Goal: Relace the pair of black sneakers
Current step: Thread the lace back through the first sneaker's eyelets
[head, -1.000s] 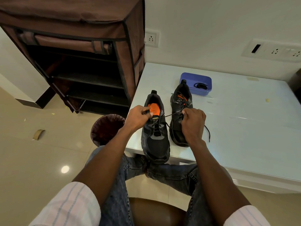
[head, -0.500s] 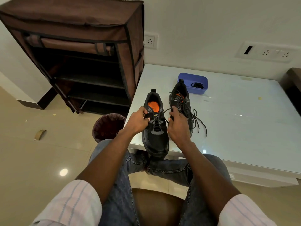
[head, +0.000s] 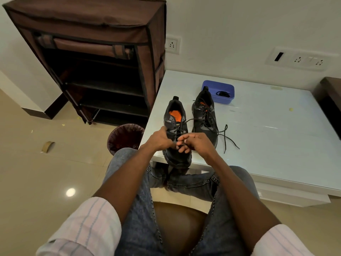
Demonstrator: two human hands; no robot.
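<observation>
Two black sneakers with orange insoles stand side by side near the white table's front left corner. The left sneaker [head: 175, 117] is partly laced, and its toe overhangs the edge. My left hand [head: 159, 139] holds its left side near the lower eyelets. My right hand [head: 193, 143] pinches the black lace [head: 190, 120] over its tongue; the lace runs up toward the right sneaker. The right sneaker [head: 203, 115] is laced, with loose lace ends [head: 226, 139] trailing on the table to its right.
A blue tray [head: 218, 89] holding a coiled black lace sits behind the right sneaker. The white table [head: 276, 135] stretches right. A brown fabric shoe rack [head: 96, 61] stands at left, with a dark waste bin [head: 124, 137] by the table corner. A tape roll [head: 47, 146] lies on the floor.
My right hand has left the right sneaker and moved left and down onto the left sneaker's lace. My left hand slid lower along the left sneaker.
</observation>
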